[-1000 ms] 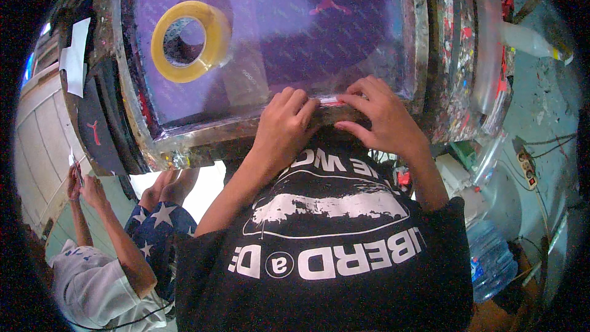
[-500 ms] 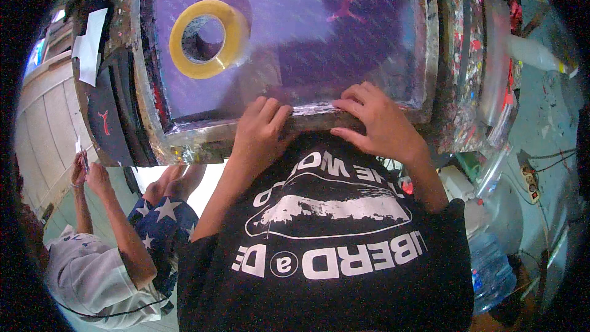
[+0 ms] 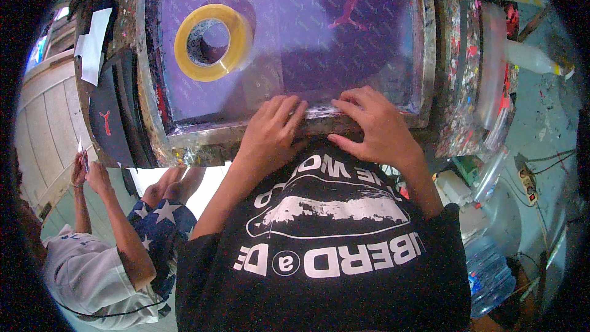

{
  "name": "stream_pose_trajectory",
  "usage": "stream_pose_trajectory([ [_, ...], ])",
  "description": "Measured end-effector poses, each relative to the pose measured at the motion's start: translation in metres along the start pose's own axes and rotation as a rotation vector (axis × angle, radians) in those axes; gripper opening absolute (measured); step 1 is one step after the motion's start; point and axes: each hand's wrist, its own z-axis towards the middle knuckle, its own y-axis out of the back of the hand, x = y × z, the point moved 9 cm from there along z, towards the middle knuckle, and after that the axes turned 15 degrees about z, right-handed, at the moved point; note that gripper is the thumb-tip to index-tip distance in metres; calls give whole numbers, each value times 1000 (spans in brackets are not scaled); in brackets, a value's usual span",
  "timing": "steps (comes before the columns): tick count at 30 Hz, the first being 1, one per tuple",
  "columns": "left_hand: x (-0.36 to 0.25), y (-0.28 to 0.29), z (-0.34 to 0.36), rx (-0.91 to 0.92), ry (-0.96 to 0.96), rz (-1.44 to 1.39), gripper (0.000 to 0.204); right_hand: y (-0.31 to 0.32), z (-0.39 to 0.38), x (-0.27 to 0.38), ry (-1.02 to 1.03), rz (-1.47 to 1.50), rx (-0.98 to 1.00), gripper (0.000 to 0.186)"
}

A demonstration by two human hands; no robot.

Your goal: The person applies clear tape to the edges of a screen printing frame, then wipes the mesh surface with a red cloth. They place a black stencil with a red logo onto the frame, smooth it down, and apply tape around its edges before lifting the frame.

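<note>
A wooden-framed printing screen [image 3: 215, 140] with purple mesh lies in front of me. My left hand [image 3: 275, 124] is closed over its near rail, fingertips bent over the inner edge. Just to the right, my right hand [image 3: 378, 120] spans the same rail, with its fingers on the inner side and its thumb on the side toward me. A whitish streaked strip [image 3: 319, 112] shows along the rail between the hands. On the mesh, at the left, lies a roll of yellowish tape [image 3: 184, 43]. A small pink figure [image 3: 348, 13] shows on the mesh at the right.
Dark printed pieces [image 3: 109, 120] and a white paper [image 3: 95, 46] lie left of the screen. A paint-stained ledge [image 3: 458, 80] runs along its right. Another person [image 3: 98, 264] sits at the lower left, hands raised. A clear plastic bottle [image 3: 491, 276] stands lower right.
My left hand has shifted slightly right along the near rail, closer to the right hand. The right hand stays at about the same spot. The tape roll has not moved on the mesh.
</note>
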Motion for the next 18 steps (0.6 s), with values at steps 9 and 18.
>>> stream_pose_trajectory([
  [9,-3,-18,-11,63,0,-63,40,-17,-16,-4,-66,-55,10,41],
  [18,2,-11,-5,46,69,-139,46,2,-24,-1,-37,-109,-199,54],
])
